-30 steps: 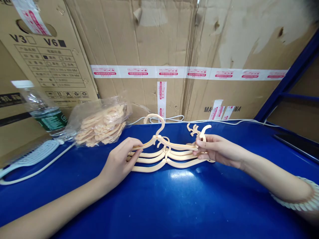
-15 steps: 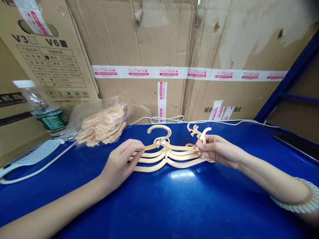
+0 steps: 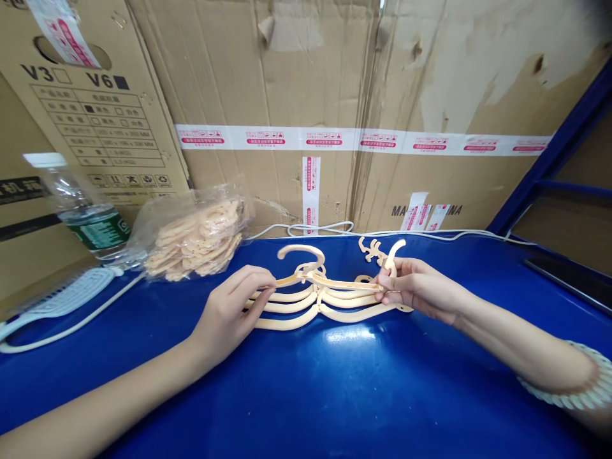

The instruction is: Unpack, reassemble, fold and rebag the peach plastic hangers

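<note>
A peach-coloured plastic clothes hanger point(image 3: 342, 282), its hook point(image 3: 301, 248) curling up at the middle, is held level by both hands. My left hand point(image 3: 236, 303) is closed, thumb and fingers pinching the tip of the hanger's left arm. On the other side, my right hand point(image 3: 423, 287) pinches the right end of the arm; a short curved hook-like piece point(image 3: 396, 252) rises from its fingers. Just below and in front, several matching hangers point(image 3: 356, 315) lie stacked on the blue table point(image 3: 306, 395). My fingers partly hide their ends.
Small peach plastic pieces point(image 3: 371, 248) lie behind my right hand. To the left are a clear bag of similar parts point(image 3: 196, 236), a water bottle point(image 3: 95, 223) and a pale hairbrush point(image 3: 71, 293). A white cable point(image 3: 430, 234) runs along the cardboard boxes point(image 3: 287, 76) at the back.
The held hanger's hook has shifted slightly left and up. Both hands keep their grip and have barely moved.
</note>
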Demonstrator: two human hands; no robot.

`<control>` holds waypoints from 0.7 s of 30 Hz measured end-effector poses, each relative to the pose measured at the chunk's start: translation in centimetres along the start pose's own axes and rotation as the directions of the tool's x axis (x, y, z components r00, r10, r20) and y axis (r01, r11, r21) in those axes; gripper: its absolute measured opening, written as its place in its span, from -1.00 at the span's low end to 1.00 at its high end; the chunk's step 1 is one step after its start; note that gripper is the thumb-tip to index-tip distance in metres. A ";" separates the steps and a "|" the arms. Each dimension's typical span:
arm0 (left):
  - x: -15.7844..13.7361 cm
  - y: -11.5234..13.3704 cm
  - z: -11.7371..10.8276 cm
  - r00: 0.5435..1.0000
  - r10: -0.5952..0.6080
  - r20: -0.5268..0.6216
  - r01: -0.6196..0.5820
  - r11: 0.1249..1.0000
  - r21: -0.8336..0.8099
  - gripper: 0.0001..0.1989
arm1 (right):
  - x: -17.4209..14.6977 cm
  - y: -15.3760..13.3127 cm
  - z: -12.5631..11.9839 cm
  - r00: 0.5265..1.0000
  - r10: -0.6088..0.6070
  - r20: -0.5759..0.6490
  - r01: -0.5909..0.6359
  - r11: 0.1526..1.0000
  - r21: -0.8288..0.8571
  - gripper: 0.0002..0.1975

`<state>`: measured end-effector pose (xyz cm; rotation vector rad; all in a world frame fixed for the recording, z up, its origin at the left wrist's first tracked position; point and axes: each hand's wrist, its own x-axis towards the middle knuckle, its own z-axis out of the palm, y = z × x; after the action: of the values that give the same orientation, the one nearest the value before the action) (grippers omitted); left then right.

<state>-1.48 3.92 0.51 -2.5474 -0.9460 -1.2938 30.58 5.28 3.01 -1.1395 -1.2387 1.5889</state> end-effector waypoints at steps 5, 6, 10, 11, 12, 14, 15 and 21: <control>-0.1 -0.1 0.1 1.000 -0.016 0.009 0.016 1.000 0.001 -0.87 | -0.1 0.0 0.3 1.000 -0.025 0.003 0.025 1.000 0.002 -0.67; -0.1 -0.2 0.1 1.000 -0.019 0.011 0.019 1.000 -0.004 -0.87 | -0.1 -0.1 0.4 1.000 -0.019 0.016 0.019 1.000 0.011 -0.68; -0.3 -0.4 0.1 1.000 -0.028 0.002 0.028 1.000 -0.014 -0.88 | -0.2 -0.5 0.2 0.997 0.027 0.066 -0.030 0.999 0.043 -0.71; -0.4 -0.4 0.1 1.000 -0.027 0.000 0.027 1.000 -0.014 -0.88 | -0.2 -0.6 0.1 0.996 0.045 0.079 -0.049 0.997 0.054 -0.72; -0.4 -0.4 0.1 1.000 -0.025 -0.003 0.025 1.000 -0.012 -0.87 | -0.2 -0.6 0.0 0.994 0.061 0.093 -0.068 0.996 0.066 -0.73; -0.4 -0.4 0.1 1.000 -0.019 -0.009 0.019 1.000 -0.009 -0.87 | -0.2 -0.6 -0.2 0.990 0.081 0.117 -0.090 0.993 0.080 -0.75; -0.3 -0.3 0.0 1.000 -0.017 -0.011 0.017 1.000 -0.007 -0.87 | -0.2 -0.6 -0.3 0.989 0.085 0.121 -0.096 0.992 0.081 -0.76; 0.1 0.1 0.0 1.000 -0.001 -0.012 0.001 1.000 -0.008 -0.87 | -0.2 -0.5 0.1 0.993 0.088 0.079 -0.093 0.993 0.066 -0.73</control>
<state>-1.39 3.89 0.59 -2.5426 -0.9411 -1.3148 30.56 5.15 3.59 -1.1137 -1.1850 1.7444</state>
